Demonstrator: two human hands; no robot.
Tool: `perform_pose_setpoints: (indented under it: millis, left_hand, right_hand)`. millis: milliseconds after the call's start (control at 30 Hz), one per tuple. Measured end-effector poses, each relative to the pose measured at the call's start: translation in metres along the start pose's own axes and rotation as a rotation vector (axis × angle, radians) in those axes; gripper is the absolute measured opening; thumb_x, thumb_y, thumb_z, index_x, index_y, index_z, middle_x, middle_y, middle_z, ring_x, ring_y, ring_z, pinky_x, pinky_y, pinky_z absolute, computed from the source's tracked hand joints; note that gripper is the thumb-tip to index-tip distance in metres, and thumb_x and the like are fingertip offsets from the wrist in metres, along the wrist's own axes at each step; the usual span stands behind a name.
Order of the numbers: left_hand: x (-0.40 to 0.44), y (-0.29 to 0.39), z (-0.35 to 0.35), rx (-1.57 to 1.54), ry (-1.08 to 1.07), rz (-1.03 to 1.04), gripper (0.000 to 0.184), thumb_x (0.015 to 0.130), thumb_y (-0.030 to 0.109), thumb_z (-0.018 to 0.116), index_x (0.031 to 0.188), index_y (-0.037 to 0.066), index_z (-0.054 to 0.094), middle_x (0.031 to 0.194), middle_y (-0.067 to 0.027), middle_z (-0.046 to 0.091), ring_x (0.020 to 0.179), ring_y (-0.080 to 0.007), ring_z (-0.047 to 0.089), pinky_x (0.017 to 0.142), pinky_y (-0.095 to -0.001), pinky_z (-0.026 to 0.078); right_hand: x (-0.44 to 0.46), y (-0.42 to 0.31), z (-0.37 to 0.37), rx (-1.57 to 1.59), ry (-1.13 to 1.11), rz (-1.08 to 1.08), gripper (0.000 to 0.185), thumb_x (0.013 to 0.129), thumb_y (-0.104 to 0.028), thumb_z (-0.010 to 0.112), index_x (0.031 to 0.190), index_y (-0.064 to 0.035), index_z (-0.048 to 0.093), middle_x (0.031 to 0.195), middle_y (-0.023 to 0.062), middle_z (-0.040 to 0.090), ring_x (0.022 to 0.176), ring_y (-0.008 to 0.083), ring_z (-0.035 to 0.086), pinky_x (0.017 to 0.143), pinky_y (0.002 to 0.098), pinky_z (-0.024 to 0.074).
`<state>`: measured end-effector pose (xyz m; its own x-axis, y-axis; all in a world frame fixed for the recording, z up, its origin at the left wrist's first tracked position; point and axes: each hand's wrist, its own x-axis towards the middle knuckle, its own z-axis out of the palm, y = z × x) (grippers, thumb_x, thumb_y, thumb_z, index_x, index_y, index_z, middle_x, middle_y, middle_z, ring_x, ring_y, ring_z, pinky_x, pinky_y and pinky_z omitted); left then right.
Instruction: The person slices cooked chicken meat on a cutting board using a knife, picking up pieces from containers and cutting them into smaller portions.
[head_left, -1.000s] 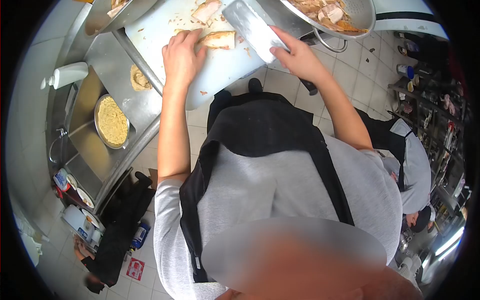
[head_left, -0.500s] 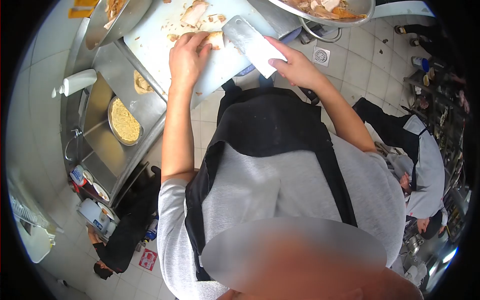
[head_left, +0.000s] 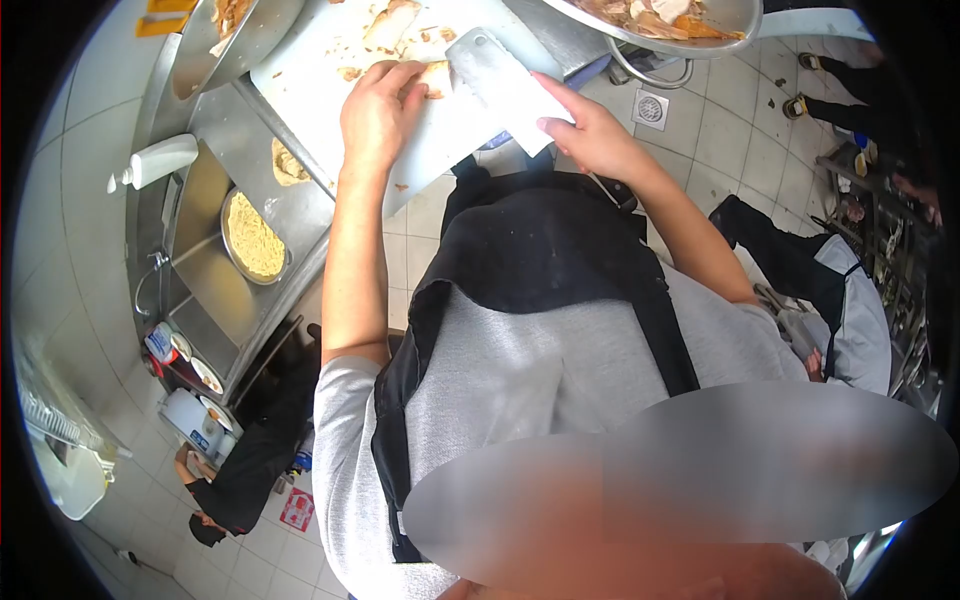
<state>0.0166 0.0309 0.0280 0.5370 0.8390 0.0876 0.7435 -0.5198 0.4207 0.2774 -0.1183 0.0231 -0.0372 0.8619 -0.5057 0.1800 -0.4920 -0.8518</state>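
Note:
My left hand (head_left: pixel 384 110) presses on a browned piece of meat (head_left: pixel 436 79) on the white cutting board (head_left: pixel 320 80), its fingers curled over the piece and partly hiding it. In my right hand (head_left: pixel 596 130) is a cleaver (head_left: pixel 505 90), its broad blade close to the right end of the meat. Another pale meat piece (head_left: pixel 391 24) lies farther up the board among small scraps.
A metal bowl of meat (head_left: pixel 275 35) stands at upper left, and a colander (head_left: pixel 745 42) with more meat at upper right. Left are a white bottle (head_left: pixel 165 160) and a pan of yellow food (head_left: pixel 256 236). One co-worker (head_left: pixel 245 480) is at lower left, another (head_left: pixel 862 325) at right.
The cleaver has tilted and come down closer to the meat's right end. My left hand stays on the piece, now covering more of it. The whole view has shifted slightly.

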Motion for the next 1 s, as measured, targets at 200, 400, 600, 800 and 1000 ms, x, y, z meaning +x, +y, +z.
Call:
perform_pose_setpoints:
  millis: [200,400,600,800,1000]
  left_hand:
    - [0.0,0.006,-0.003,-0.015,-0.014,-0.029,0.025,0.092,0.018,0.077,0.117,0.014,0.076,0.113,-0.0061,0.074,0.098,-0.0238,0.074,0.086,-0.0353,0.058]
    - [0.0,0.004,-0.002,-0.016,-0.013,-0.023,0.025,0.092,0.018,0.077,0.116,0.013,0.077,0.113,-0.006,0.074,0.097,-0.0233,0.074,0.086,-0.035,0.058]
    - [0.0,0.003,0.0,-0.053,-0.006,-0.047,0.025,0.091,0.017,0.078,0.116,0.012,0.077,0.113,-0.0061,0.074,0.096,-0.0223,0.074,0.086,-0.0342,0.058]
    - [-0.002,0.0,0.003,-0.049,0.006,-0.034,0.026,0.091,0.017,0.079,0.116,0.011,0.078,0.112,-0.0059,0.074,0.094,-0.0216,0.073,0.085,-0.0338,0.058]
    - [-0.004,-0.012,0.004,-0.157,0.038,-0.123,0.026,0.09,0.018,0.08,0.113,0.006,0.077,0.11,-0.0095,0.074,0.091,-0.0209,0.072,0.085,-0.0334,0.057]
  right_hand:
    - [0.005,0.001,0.002,-0.035,0.018,-0.02,0.066,0.102,-0.022,0.061,0.164,-0.0252,0.04,0.089,0.0109,0.067,0.051,0.0141,0.053,0.051,0.0327,0.0495]
    - [0.015,-0.013,0.008,-0.086,-0.005,-0.018,0.066,0.102,-0.025,0.06,0.165,-0.0247,0.039,0.085,0.0112,0.067,0.05,0.0155,0.054,0.052,0.0345,0.0509]
    - [0.015,-0.006,0.014,-0.088,-0.007,-0.023,0.067,0.102,-0.025,0.061,0.165,-0.0245,0.038,0.087,0.0119,0.069,0.05,0.0169,0.055,0.053,0.0358,0.0518]
    - [0.028,-0.019,0.023,-0.084,-0.022,-0.045,0.068,0.104,-0.025,0.06,0.167,-0.0262,0.035,0.07,0.0014,0.052,0.055,0.0097,0.05,0.047,0.0286,0.0456]
    - [0.033,-0.028,0.02,-0.145,-0.043,-0.031,0.068,0.104,-0.026,0.059,0.167,-0.0249,0.033,0.077,0.0059,0.06,0.054,0.013,0.053,0.05,0.0321,0.0484]
